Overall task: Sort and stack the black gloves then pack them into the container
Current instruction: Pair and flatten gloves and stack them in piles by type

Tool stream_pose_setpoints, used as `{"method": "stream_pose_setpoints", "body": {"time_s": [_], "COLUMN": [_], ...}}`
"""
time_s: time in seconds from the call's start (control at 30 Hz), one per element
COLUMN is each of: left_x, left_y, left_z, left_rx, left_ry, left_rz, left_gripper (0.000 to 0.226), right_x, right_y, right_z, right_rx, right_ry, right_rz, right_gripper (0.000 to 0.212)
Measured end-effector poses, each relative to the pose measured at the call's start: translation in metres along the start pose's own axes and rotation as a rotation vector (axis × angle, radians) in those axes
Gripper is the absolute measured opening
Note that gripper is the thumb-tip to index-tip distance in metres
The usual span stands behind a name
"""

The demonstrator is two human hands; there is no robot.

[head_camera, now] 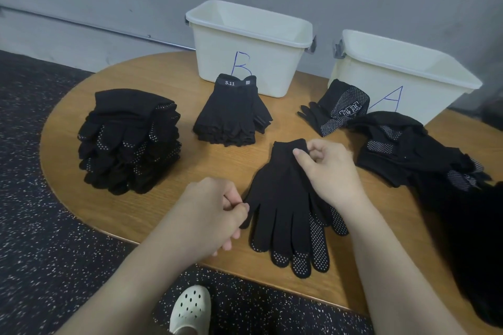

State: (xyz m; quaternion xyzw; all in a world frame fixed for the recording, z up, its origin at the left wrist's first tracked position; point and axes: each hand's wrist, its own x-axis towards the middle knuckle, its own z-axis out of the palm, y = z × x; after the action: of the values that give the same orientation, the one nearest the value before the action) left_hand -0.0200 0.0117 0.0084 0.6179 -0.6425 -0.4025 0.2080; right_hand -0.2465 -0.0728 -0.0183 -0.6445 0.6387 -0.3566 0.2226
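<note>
A pair of black dotted gloves [283,207] lies flat on the wooden table [152,207] in front of me, fingers pointing toward me. My right hand [326,168] pinches the cuff at its far end. My left hand [215,215] pinches the glove's thumb at its left edge. A tall stack of dotted gloves [130,141] stands at the left. A stack of fingerless gloves [231,117] marked 5.11 sits before the white container B [245,46]. A few patterned gloves [337,109] lie before container A [402,73].
A loose heap of unsorted black gloves [413,149] spreads over the table's right side. Both containers stand at the back against a grey wall. The table's curved edge runs near me, with dark speckled floor [54,226] and a white clog [190,310] below.
</note>
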Motion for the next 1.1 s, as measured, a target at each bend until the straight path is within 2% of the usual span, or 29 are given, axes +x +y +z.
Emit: {"method": "stream_pose_setpoints", "body": {"time_s": [0.3,0.53,0.7,0.83,0.97,1.1], "left_x": [0.000,-0.002,-0.003,-0.002,0.000,-0.001], "left_y": [0.000,-0.003,-0.006,-0.007,-0.007,-0.007], "left_z": [-0.004,-0.004,-0.005,-0.006,-0.005,-0.006], "left_rx": [-0.050,-0.028,-0.050,-0.070,-0.079,-0.052], "left_ry": [-0.006,-0.030,-0.020,-0.025,-0.025,-0.023], "left_rz": [-0.046,-0.048,-0.060,-0.066,-0.070,-0.063], "left_gripper": [0.016,0.014,0.014,0.013,0.012,0.009], "right_x": [-0.004,-0.009,-0.017,-0.033,-0.052,-0.063], "right_y": [-0.006,-0.012,-0.013,-0.016,-0.019,-0.016], "right_z": [0.003,0.000,-0.001,-0.001,0.001,-0.003], "right_rx": [-0.177,-0.339,-0.426,-0.499,-0.608,-0.589], "right_ry": [0.117,0.141,0.169,0.119,0.082,-0.001], "right_rz": [0.027,0.072,-0.034,-0.208,-0.249,-0.312], "right_gripper": [0.018,0.027,0.025,0.043,0.070,0.071]}}
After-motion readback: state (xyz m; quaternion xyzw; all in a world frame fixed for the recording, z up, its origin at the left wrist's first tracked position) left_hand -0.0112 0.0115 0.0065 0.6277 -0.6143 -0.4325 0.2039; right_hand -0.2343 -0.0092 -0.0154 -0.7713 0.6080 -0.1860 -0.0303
